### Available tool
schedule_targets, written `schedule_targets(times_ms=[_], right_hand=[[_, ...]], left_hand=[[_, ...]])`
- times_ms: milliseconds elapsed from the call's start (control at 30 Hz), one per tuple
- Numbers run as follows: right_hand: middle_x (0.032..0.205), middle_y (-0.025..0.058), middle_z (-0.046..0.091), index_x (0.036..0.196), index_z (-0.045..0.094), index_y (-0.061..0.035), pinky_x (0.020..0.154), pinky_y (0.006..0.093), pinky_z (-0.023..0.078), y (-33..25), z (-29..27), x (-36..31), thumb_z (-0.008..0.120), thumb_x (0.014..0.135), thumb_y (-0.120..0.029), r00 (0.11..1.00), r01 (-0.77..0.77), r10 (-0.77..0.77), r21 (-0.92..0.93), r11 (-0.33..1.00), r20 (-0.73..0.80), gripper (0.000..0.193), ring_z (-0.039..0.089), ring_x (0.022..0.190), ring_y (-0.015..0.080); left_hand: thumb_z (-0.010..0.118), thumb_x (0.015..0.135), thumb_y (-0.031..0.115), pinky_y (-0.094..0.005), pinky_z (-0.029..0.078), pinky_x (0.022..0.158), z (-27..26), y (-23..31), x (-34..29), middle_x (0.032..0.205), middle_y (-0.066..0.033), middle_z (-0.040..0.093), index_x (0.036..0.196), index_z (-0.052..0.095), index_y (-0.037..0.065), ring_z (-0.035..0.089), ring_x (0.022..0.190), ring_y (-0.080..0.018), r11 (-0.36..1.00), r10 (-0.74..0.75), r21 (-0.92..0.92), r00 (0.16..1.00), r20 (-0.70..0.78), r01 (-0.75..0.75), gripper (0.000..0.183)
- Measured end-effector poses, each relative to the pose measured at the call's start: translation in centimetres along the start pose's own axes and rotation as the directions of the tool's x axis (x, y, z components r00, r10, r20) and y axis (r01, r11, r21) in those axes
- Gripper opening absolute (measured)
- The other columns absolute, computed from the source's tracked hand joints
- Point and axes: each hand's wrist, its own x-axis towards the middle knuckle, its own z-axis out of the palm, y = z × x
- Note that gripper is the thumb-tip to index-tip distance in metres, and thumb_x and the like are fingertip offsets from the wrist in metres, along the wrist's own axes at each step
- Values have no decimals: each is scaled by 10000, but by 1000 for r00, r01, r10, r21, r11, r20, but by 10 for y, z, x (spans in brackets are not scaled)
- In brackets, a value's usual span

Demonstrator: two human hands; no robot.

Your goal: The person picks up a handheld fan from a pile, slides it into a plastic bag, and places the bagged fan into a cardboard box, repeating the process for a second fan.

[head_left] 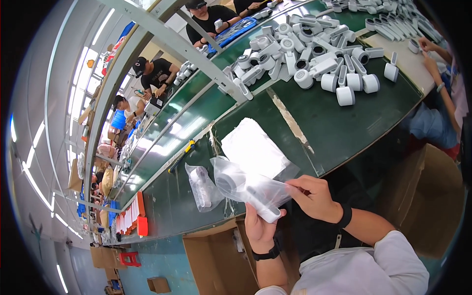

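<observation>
In my left hand [259,228] is the handle end of a white round-headed handheld device [269,212], its fingers closed around it. A clear plastic bag [231,179] covers most of the device, and the round head shows faintly through the film. My right hand [317,197] is closed on the bag's right edge, pinching the film between thumb and fingers. Just left of the bag, another bagged device [201,187] lies on the green table. Behind it is a stack of white plastic sheets or bags [253,145], partly covered by the held bag.
A large pile of similar grey-white devices [314,54] covers the far table [354,123]. A yellow-handled tool [189,146] lies by the table's seam. Cardboard boxes [209,260] stand below the near edge. Metal posts [196,54] rise at left; co-workers sit beyond and at right.
</observation>
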Motion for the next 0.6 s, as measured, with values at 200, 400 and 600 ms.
schedule_targets(times_ms=[200, 400, 600], right_hand=[[867, 57, 622, 989, 660, 5, 524, 209, 416, 1, -4, -16, 709, 823, -24, 995, -91, 92, 8, 996, -25, 176, 550, 640, 82], [983, 80, 581, 1009, 600, -31, 590, 253, 440, -9, 9, -20, 791, 739, -103, 995, 104, -104, -136, 985, 6, 338, 523, 691, 140], [971, 102, 606, 923, 649, -28, 708, 317, 488, -4, 21, -9, 752, 788, -251, 969, -195, 214, -144, 970, 125, 281, 601, 833, 241]], left_hand=[[365, 1035, 397, -488, 573, 678, 8, 2, 7, 1376, -123, 471, 1424, 339, 124, 543, 1163, -334, 999, 43, 3, 995, -95, -43, 476], [352, 1047, 350, -512, 542, 820, 26, 0, 10, 1383, -74, 478, 1411, 358, 123, 540, 1181, -287, 980, 102, 181, 985, -142, -76, 428], [340, 1056, 234, -457, 442, 1023, 37, -3, 10, 1428, -88, 434, 1424, 335, 116, 473, 1265, -276, 962, 202, 227, 957, -208, -154, 386]])
